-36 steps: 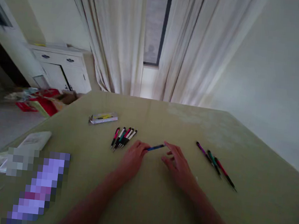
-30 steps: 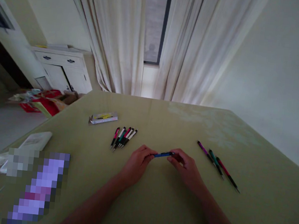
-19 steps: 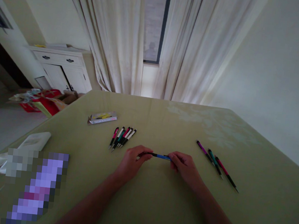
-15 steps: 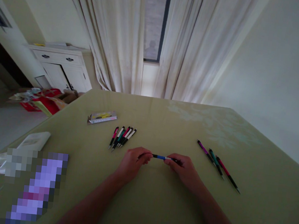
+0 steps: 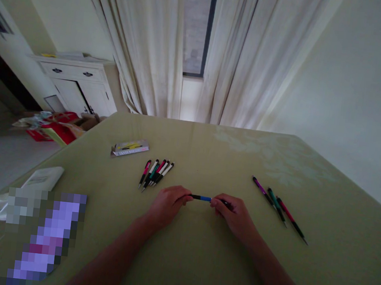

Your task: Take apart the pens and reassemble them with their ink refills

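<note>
Between my hands lies a blue and black pen (image 5: 205, 199), held roughly level above the table. My left hand (image 5: 169, 205) pinches its left, black end. The other end is gripped by my right hand (image 5: 232, 212), whose fingers hide part of it. Just beyond my left hand, several pens (image 5: 156, 174) with red, white and green barrels lie bunched together. To the right of my right hand three pens rest slanting side by side: a purple pen (image 5: 261, 190), a green pen (image 5: 276, 207) and a red pen (image 5: 292, 220).
A small pen box (image 5: 130, 148) lies at the far left of the table (image 5: 203, 153). A white object (image 5: 45, 179) and a blurred purple item (image 5: 55, 232) sit on the left. Beyond the table stand a white cabinet (image 5: 98, 78) and curtains (image 5: 146, 42).
My right hand's fingers have shifted slightly along the pen and cover more of its right part. Both hands keep hold of it; the other pens have stayed where they were.
</note>
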A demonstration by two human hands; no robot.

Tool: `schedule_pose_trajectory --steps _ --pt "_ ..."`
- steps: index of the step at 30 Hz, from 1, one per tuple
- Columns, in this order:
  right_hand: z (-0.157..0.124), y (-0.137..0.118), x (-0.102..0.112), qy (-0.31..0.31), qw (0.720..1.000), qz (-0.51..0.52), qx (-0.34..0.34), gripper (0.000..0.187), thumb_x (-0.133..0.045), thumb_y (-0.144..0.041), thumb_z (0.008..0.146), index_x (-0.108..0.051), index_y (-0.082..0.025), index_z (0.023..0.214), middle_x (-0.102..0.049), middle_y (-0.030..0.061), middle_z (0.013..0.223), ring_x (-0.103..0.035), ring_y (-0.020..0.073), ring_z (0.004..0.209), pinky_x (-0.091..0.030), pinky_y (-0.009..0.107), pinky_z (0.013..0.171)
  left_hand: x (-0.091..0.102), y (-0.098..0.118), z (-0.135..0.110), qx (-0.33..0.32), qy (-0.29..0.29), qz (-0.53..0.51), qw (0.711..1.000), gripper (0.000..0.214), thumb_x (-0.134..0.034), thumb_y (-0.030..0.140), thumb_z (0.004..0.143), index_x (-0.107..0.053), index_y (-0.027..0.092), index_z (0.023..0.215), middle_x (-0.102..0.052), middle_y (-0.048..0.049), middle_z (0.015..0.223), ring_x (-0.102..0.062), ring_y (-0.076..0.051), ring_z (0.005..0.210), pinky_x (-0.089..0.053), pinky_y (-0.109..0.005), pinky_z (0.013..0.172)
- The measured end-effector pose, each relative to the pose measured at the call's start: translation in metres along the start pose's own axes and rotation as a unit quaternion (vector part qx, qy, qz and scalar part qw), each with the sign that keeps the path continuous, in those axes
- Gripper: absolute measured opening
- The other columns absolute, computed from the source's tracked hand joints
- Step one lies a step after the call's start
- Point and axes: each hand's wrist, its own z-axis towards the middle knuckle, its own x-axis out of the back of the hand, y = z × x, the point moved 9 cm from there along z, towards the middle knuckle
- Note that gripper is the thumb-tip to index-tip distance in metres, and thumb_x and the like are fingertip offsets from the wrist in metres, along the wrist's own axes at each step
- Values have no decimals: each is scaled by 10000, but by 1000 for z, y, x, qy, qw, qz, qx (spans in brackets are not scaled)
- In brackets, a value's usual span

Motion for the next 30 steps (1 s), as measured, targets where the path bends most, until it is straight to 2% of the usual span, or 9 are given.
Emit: schedule_pose_trajectory --steps 5,9,11,16,20,23,25,28,30 --pt "1 -3 4 1 1000 -4 13 374 -651 -514 910 -737 -169 793 -619 17 631 -491 140 569 -335 251 531 -5 -2 0 14 -25 4 1000 303 -553 322 1037 -748 166 866 -685 -18 735 -597 -160 674 -412 -257 647" --pt "3 5 5 1 999 27 -23 431 -664 -578 881 -733 -164 781 -595 9 594 -474 132 531 -326 249 505 0 -2 1 8 -10 -8 1000 246 -606 366 1019 -768 187 1068 -736 -40 868 -647 -173 766 -466 -262 711" --pt "2 10 5 2 998 48 -44 476 -657 -620 868 -719 -164 745 -561 0 556 -453 126 500 -317 248 487 2 1 1 -10 -3 2 1000 277 -600 404 1023 -759 192 1106 -737 -50 913 -655 -182 804 -487 -276 750" --pt "0 19 1 -21 995 76 -68 578 -586 -681 891 -674 -171 633 -515 -1 500 -447 120 456 -319 246 455 2 12 0 -57 7 32 998 418 -469 461 1074 -760 169 1001 -709 -63 873 -647 -188 804 -498 -297 762" --pt "0 18 1 -25 995 70 -64 561 -587 -669 894 -688 -170 661 -510 -9 494 -441 115 443 -313 236 435 1 14 0 -60 1 31 998 410 -453 421 1086 -757 166 985 -699 -57 847 -642 -183 789 -499 -292 750" --pt "0 15 1 -20 996 60 -64 511 -625 -644 879 -715 -166 725 -508 -24 489 -419 105 425 -302 231 432 -1 13 -2 -57 -1 23 998 318 -528 398 1062 -738 173 1145 -715 -59 916 -655 -183 835 -513 -291 777" --pt "-1 14 -3 -31 996 57 -68 513 -629 -647 873 -712 -165 716 -499 -29 475 -406 100 410 -292 232 425 -5 18 -4 -80 -8 38 996 314 -552 405 1051 -722 190 1204 -723 -64 959 -661 -188 866 -521 -298 804" --pt "-3 15 -10 -50 994 65 -78 548 -605 -669 877 -689 -167 674 -509 -20 472 -423 105 407 -294 233 415 -12 28 -7 -128 -16 98 987 344 -482 401 1076 -747 190 1134 -730 -77 944 -659 -204 878 -520 -323 837" --pt "-4 15 -12 -53 993 75 -78 543 -604 -666 880 -688 -166 684 -523 -15 487 -444 111 420 -312 231 418 -15 29 -6 -123 -18 126 984 372 -447 388 1088 -756 183 1101 -730 -84 920 -657 -213 864 -517 -334 835"
